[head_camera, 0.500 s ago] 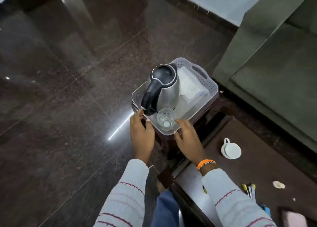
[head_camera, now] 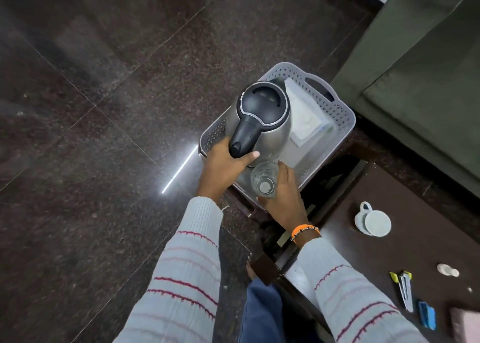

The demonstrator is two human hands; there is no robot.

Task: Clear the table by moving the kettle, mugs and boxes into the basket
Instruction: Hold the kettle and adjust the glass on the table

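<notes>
Dark polished stone flooring (head_camera: 91, 148) fills the left and top, laid in large tiles, with a bright streak of light (head_camera: 180, 170) reflected on it just left of the basket. Moving right, the left hand (head_camera: 223, 168) is seen at the near-left corner of the basket, its fingers and thumb curled round the base of the black handle of the kettle (head_camera: 262, 124). The steel kettle is held upright inside the grey perforated basket (head_camera: 342, 119), on its left side. Beside the kettle, towards the far right of the basket, a white box (head_camera: 306, 119) is laid flat. At the basket's near edge a clear glass (head_camera: 265, 181) is gripped by the right hand (head_camera: 288, 194), fingers wrapped round its right side, thumb under its near rim; whether the glass is resting on the basket floor cannot be told. An orange band (head_camera: 304, 231) is worn on that wrist, and striped pale sleeves cover both arms. The basket is perched on a dark wooden stand, only partly seen. Further right, a dark brown table (head_camera: 415, 252) carries a white mug (head_camera: 374, 222) tipped on its side, well apart from the basket, with a small white scrap (head_camera: 448, 270), a yellow-tipped tool (head_camera: 405, 288) and a blue item (head_camera: 427, 314) nearer the bottom edge. A green sofa (head_camera: 428, 96) occupies the upper right.
</notes>
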